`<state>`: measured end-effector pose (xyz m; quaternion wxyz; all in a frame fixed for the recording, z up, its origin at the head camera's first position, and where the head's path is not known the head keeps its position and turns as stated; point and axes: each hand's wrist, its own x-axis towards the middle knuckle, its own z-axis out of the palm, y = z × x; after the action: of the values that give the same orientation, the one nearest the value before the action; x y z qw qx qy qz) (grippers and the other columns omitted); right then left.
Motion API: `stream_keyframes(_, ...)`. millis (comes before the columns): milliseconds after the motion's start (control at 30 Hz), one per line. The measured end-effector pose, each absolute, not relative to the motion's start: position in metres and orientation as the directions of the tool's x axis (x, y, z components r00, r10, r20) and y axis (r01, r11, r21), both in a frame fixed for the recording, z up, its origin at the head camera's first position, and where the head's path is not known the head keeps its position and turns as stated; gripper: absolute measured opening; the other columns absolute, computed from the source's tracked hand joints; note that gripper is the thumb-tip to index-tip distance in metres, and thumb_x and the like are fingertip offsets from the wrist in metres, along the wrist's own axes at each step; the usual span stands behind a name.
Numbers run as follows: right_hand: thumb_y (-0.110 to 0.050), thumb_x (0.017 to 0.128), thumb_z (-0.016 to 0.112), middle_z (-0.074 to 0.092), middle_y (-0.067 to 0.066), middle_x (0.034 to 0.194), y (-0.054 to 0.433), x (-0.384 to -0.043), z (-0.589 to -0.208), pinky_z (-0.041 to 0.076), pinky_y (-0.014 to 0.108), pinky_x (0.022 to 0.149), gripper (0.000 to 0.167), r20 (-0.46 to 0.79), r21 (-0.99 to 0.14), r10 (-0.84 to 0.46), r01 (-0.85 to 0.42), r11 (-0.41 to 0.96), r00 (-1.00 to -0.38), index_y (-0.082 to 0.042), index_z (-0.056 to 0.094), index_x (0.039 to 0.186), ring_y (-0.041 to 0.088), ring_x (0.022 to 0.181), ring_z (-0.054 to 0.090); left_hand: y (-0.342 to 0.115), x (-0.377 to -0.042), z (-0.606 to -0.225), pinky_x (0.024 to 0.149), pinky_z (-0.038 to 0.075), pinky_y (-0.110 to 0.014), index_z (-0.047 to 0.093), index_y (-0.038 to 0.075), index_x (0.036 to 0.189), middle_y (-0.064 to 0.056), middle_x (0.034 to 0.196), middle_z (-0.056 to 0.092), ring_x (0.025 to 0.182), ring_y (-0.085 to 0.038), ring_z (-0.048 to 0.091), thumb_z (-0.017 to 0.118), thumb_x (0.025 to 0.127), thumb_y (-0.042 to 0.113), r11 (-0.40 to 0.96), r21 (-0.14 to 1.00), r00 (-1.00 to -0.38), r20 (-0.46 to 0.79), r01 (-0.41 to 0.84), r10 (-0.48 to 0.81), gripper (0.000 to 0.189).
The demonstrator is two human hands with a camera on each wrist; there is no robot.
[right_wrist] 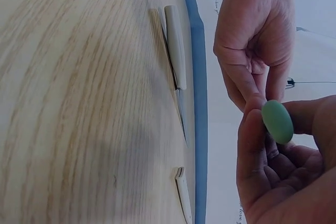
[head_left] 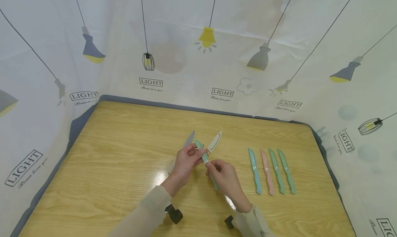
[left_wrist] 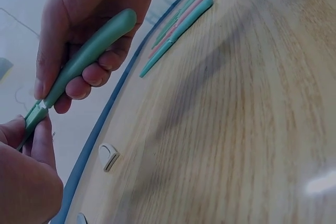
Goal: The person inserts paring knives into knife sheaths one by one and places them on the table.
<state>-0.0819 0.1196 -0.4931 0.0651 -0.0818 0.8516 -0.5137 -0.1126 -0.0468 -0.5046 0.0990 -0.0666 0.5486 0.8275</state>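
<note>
Both hands hold one small green knife above the table, in its green sheath. My left hand (head_left: 183, 161) pinches the sheath (left_wrist: 34, 119) between thumb and fingers. Around the green handle (left_wrist: 89, 53) my right hand (head_left: 226, 177) curls its fingers, the thumb lying near the sheath's mouth. A narrow pale strip shows where handle and sheath meet; the blade is otherwise hidden. On the table beyond the hands lies a bare knife with a white handle (right_wrist: 175, 48), its blade (head_left: 190, 138) partly covered by my left hand in the head view. A cream sheath (head_left: 215, 141) lies beside it.
To the right, small knives lie in a row: a blue knife (head_left: 255, 171), a pink knife (head_left: 267, 173) and two green ones, the outer green knife (head_left: 287, 171) furthest right. The wooden table (head_left: 118, 154) has a blue-grey edge, with a printed curtain (head_left: 186, 71) around it.
</note>
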Motion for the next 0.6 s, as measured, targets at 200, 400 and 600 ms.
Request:
stream_keyframes(200, -0.016, 0.105, 0.062, 0.072, 0.005, 0.074, 0.1189, -0.0828, -0.4936, 0.047, 0.020, 0.050, 0.024, -0.042, -0.886, -0.202, -0.057, 0.460, -0.978, 0.003, 0.074, 0.097, 0.013, 0.060, 0.063, -0.0443, -0.1120, -0.5049, 0.092, 0.061, -0.032, 0.057, -0.013, 0.132, -0.018, 0.109, 0.074, 0.100, -0.020, 0.073, 0.067, 0.101, 0.008, -0.350, 0.906, -0.972, -0.221, -0.236, 0.084, 0.038)
stream_keyframes(400, -0.022, 0.104, 0.064, 0.073, -0.001, 0.076, 0.1204, -0.0839, -0.4943, 0.053, 0.022, 0.057, 0.024, -0.022, -0.843, -0.198, -0.088, 0.531, -0.980, -0.002, 0.075, 0.098, 0.009, 0.064, 0.064, -0.0422, -0.1141, -0.5057, 0.087, 0.062, -0.031, 0.057, -0.014, 0.129, -0.024, 0.112, 0.072, 0.100, -0.023, 0.074, 0.067, 0.101, 0.006, -0.338, 0.908, -0.969, -0.236, -0.246, 0.071, 0.036)
stream_keyframes(600, -0.024, 0.096, 0.076, 0.067, -0.007, 0.076, 0.1215, -0.0831, -0.4979, 0.048, 0.020, 0.054, 0.016, 0.090, -0.627, -0.209, -0.218, 0.748, -0.974, -0.009, 0.071, 0.094, 0.003, 0.061, 0.054, -0.0396, -0.1149, -0.5067, 0.083, 0.063, -0.028, 0.058, -0.014, 0.127, -0.031, 0.120, 0.067, 0.098, -0.022, 0.073, 0.065, 0.101, 0.004, -0.340, 0.903, -0.964, -0.261, -0.263, 0.054, 0.033)
